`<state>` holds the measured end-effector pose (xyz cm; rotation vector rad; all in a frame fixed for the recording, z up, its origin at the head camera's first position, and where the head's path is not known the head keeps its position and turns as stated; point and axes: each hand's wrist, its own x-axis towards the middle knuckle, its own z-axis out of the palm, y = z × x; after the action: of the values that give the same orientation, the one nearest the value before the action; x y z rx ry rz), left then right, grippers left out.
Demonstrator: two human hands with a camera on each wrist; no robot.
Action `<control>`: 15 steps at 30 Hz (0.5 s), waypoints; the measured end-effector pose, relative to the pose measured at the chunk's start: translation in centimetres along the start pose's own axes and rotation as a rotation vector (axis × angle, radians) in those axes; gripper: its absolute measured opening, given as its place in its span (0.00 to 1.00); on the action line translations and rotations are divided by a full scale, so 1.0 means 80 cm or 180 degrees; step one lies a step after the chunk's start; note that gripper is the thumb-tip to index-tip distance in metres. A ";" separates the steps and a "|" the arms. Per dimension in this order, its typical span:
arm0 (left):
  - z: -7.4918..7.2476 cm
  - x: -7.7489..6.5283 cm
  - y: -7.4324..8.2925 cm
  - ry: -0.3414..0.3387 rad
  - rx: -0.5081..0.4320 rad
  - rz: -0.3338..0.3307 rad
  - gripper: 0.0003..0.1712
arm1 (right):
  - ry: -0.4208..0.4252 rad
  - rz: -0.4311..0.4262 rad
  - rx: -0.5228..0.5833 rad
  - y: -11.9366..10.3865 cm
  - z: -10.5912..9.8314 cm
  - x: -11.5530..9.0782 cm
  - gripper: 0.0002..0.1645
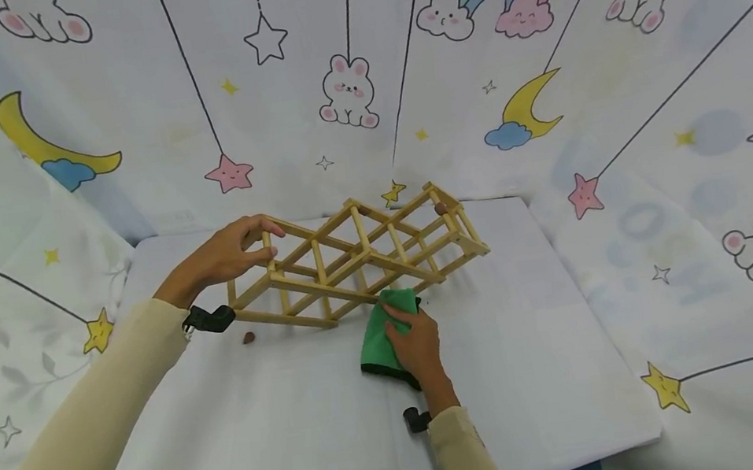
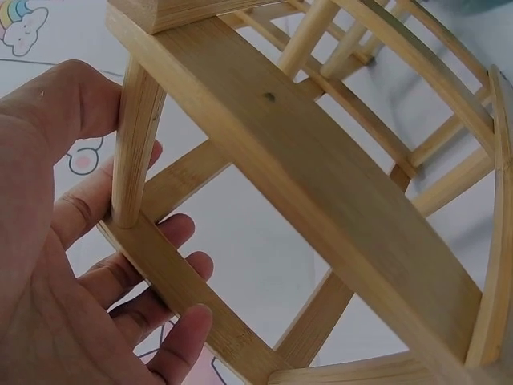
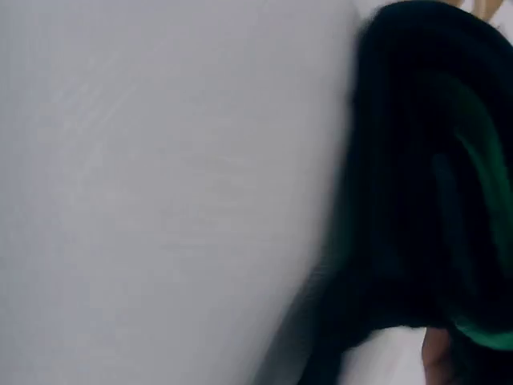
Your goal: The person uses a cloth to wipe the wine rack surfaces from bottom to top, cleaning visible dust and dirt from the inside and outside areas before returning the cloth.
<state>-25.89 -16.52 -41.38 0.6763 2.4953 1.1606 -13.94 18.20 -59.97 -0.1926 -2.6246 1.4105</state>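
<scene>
A light wooden lattice rack (image 1: 368,258) of crossed slats and round posts stands across the back half of the table. My left hand (image 1: 232,250) grips its left end; in the left wrist view the thumb is against a post and the fingers (image 2: 180,341) reach round a slat. Bunched under my right hand (image 1: 419,344) is a green cloth (image 1: 378,343) with a dark edge, its top right at the rack's lower front slat. The right wrist view shows the cloth's dark folds (image 3: 417,200) close up, with most of the hand hidden.
A white cover lies over the table (image 1: 523,374). One small brown piece (image 1: 249,337) lies in front of the rack's left end, and a brown spot (image 1: 440,209) shows at its right end. A white printed curtain (image 1: 290,119) hangs close behind and on both sides.
</scene>
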 end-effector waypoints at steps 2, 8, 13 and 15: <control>0.000 0.001 0.001 -0.0001 0.0000 0.0000 0.18 | 0.0115 0.0133 0.0013 0.004 0.000 0.002 0.23; 0.000 0.000 0.004 0.0011 0.0030 -0.0041 0.18 | 0.0269 0.0030 0.0518 -0.002 0.010 -0.015 0.23; 0.001 0.002 0.004 0.0052 0.0036 0.0015 0.18 | 0.0174 -0.0302 0.1110 -0.024 0.041 -0.023 0.21; 0.001 0.002 0.004 0.0061 0.0045 -0.0001 0.18 | 0.0098 -0.0187 0.1047 -0.028 0.055 -0.022 0.21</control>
<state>-25.89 -16.25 -41.21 0.6715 2.5216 1.1557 -13.14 13.03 -60.62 -0.0946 -2.3089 1.7724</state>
